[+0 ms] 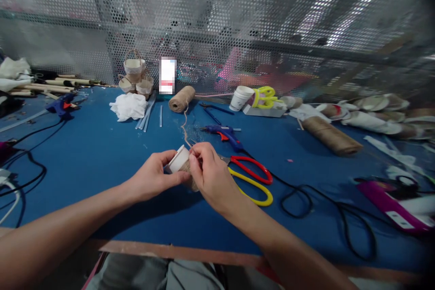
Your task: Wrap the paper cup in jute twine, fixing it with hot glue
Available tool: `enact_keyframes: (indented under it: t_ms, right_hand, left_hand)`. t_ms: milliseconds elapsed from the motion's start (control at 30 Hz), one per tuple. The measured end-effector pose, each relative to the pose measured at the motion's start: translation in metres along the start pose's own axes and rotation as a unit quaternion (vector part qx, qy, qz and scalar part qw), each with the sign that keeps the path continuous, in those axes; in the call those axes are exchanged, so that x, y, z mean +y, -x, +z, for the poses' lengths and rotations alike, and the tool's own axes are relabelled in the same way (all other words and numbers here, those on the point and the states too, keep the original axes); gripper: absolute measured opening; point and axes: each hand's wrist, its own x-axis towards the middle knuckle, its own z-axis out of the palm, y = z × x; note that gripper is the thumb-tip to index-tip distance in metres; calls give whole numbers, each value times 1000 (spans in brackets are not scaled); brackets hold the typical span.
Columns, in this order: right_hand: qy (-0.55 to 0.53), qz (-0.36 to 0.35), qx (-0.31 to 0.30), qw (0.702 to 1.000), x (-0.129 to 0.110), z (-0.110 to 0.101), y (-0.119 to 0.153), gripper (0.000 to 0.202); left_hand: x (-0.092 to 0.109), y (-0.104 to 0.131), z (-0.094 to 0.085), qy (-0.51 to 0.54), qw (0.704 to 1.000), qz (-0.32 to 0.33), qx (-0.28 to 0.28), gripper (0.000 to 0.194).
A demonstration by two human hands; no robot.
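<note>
My left hand (157,173) is closed around a small white paper cup (178,160), tilted, its lower part wrapped in brown twine. Over the wrapped side, my right hand (208,166) pinches the twine (185,132) between thumb and fingers. That strand runs back across the table to a twine spool (182,99) lying on its side. Scissors with one red and one yellow handle (253,170) lie just right of my right hand, their blades partly hidden behind it. Beyond them is a blue hot glue gun (224,135) with a red trigger.
Pliers (217,109), paper cups (241,98) and yellow-handled scissors (265,97) sit at the back. On the left are a cup arrangement (136,74), white tissue (128,107), glue sticks (147,113) and another glue gun (63,107). A black cord (299,186) loops on the right, near a larger twine roll (331,136).
</note>
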Motion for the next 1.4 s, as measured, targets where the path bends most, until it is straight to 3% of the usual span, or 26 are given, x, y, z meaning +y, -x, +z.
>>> enact_keyframes:
  t_ms: [267, 633, 967, 1133, 1400]
  right_hand:
    - [-16, -17, -25, 999, 0, -9, -2, 10]
    - [-118, 56, -52, 990, 3, -11, -3, 8]
    - [-172, 97, -104, 975, 3, -15, -3, 9]
    - [-149, 67, -70, 984, 2, -12, -2, 7]
    - [-87, 12, -51, 995, -5, -8, 1, 4]
  left_hand:
    - [-3, 0, -1, -30, 999, 25, -12, 20]
    - [-3, 0, 1, -24, 999, 43, -1, 17]
    - [-6, 1, 0, 3, 999, 37, -27, 18]
    - [-2, 3, 0, 18, 999, 32, -39, 23]
    - [2, 4, 1, 35, 999, 21, 3, 19]
